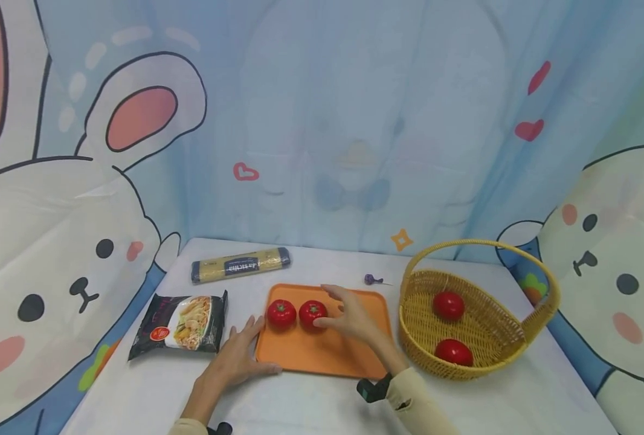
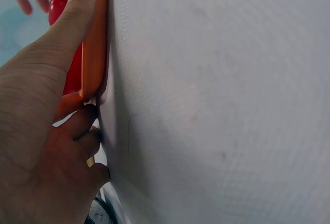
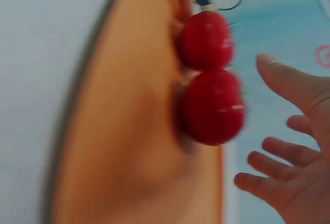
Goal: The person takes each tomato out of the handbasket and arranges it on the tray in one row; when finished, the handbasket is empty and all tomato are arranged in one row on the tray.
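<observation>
Two red tomatoes [image 1: 281,314] sit side by side on the left half of an orange tray [image 1: 333,356]. My left hand [image 1: 237,356] is at the tray's near left corner, its thumb along the front edge and its fingers by the left edge. In the left wrist view the thumb [image 2: 72,20] overlaps the tray's rim. My right hand [image 1: 349,317] hovers spread over the tray beside the right tomato [image 1: 312,314]. A gap shows between that hand [image 3: 289,157] and both tomatoes [image 3: 214,105] in the right wrist view.
To the right stands a yellow wicker basket [image 1: 476,320] with a raised handle, holding two red round things [image 1: 449,306]. A dark noodle packet [image 1: 191,326] lies left of the tray. Behind are a long pasta packet [image 1: 240,266] and a small purple lollipop [image 1: 371,279].
</observation>
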`<state>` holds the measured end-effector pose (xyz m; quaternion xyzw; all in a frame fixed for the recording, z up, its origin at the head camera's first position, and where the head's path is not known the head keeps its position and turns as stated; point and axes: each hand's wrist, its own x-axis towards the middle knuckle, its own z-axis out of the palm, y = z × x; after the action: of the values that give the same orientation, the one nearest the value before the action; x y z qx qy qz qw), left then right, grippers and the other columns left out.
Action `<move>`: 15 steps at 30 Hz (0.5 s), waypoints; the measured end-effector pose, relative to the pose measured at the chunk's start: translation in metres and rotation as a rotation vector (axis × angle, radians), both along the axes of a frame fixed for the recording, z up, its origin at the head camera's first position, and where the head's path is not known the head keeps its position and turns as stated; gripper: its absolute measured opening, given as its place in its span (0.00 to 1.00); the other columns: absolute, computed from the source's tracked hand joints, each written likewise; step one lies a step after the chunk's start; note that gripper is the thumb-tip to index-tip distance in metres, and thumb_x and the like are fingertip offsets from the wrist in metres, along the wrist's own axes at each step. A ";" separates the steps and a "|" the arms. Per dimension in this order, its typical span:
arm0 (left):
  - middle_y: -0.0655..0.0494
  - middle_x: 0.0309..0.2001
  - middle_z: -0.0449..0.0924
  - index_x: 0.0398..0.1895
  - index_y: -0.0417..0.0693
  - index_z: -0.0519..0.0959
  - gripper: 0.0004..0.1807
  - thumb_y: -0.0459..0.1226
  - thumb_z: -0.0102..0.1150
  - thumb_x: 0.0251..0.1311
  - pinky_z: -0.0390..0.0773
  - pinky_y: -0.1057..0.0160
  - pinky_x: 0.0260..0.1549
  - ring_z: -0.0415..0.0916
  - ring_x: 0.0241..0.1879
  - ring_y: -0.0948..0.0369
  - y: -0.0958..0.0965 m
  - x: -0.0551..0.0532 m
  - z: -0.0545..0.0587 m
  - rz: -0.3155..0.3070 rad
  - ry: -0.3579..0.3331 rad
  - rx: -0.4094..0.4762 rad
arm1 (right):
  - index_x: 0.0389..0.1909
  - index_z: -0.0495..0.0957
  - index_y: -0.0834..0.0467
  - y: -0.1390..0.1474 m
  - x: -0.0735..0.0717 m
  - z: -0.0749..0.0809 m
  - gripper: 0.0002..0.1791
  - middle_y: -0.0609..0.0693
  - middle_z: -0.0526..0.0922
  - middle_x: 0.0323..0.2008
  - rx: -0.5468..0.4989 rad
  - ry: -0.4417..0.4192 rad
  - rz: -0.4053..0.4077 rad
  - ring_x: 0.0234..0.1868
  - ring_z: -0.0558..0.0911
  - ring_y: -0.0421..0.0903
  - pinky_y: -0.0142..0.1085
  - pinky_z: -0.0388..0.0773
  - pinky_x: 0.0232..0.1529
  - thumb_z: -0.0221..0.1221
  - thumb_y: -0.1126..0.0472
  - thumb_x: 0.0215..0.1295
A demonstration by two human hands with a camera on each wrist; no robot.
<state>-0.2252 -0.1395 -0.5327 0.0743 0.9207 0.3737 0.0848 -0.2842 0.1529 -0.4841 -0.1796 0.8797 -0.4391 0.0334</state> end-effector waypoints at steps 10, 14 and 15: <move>0.36 0.85 0.52 0.86 0.51 0.62 0.66 0.61 0.86 0.44 0.50 0.17 0.73 0.41 0.78 0.18 -0.002 -0.001 -0.001 -0.014 0.005 0.009 | 0.72 0.78 0.56 0.066 0.050 0.102 0.36 0.51 0.87 0.63 0.179 0.118 0.387 0.64 0.85 0.56 0.59 0.83 0.66 0.74 0.47 0.68; 0.36 0.85 0.51 0.86 0.50 0.62 0.66 0.61 0.86 0.45 0.50 0.17 0.73 0.41 0.78 0.18 -0.002 -0.001 -0.001 -0.020 0.009 0.013 | 0.70 0.81 0.53 0.112 0.063 0.131 0.32 0.47 0.88 0.61 0.244 0.119 0.445 0.61 0.87 0.49 0.45 0.87 0.62 0.73 0.45 0.69; 0.36 0.85 0.52 0.86 0.50 0.62 0.66 0.61 0.86 0.45 0.50 0.17 0.73 0.41 0.78 0.18 -0.002 -0.001 -0.001 -0.018 0.013 0.016 | 0.70 0.81 0.54 0.124 0.063 0.135 0.31 0.47 0.88 0.61 0.234 0.095 0.453 0.61 0.87 0.49 0.41 0.87 0.61 0.73 0.47 0.69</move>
<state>-0.2263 -0.1412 -0.5337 0.0859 0.9175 0.3796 0.0818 -0.2209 0.2767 -0.3490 -0.3874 0.8624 -0.3068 0.1101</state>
